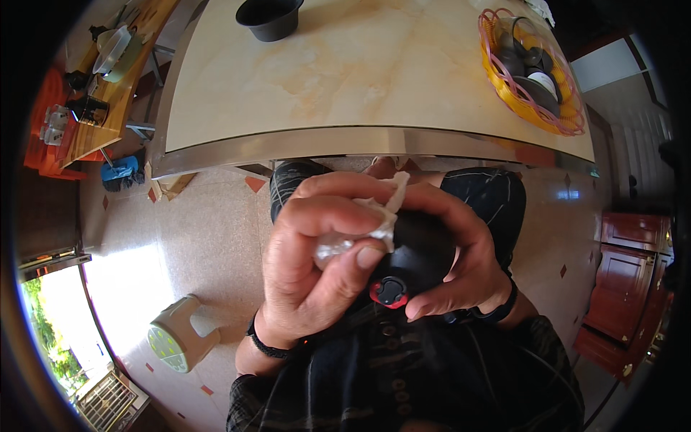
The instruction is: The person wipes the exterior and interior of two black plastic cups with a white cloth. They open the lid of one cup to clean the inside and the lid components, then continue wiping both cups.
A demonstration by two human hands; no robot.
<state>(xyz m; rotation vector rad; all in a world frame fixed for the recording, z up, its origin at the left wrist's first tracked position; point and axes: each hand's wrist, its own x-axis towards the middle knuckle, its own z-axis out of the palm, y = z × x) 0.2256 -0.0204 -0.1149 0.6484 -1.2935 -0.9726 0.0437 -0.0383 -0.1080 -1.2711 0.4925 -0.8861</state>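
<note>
Between my two hands, above my lap, is a rounded black object (421, 251). A small black knob or button in a red surround (390, 292) shows on its near end; what the object is exactly cannot be made out. My right hand (475, 243) curls around its far and right side, thumb near the red part. In the fingers of my left hand (307, 259) is a crumpled white tissue or cloth (386, 216), pressed against the left side of the black object. Part of the black object is hidden by my fingers.
Beyond my knees stands a marble-look table (351, 81) with a metal edge. It carries a black bowl (270, 24) and a yellow-and-pink woven basket (505, 92) of dark items. A plastic stool (181, 332) is at left, a reddish wooden cabinet (615, 294) at right.
</note>
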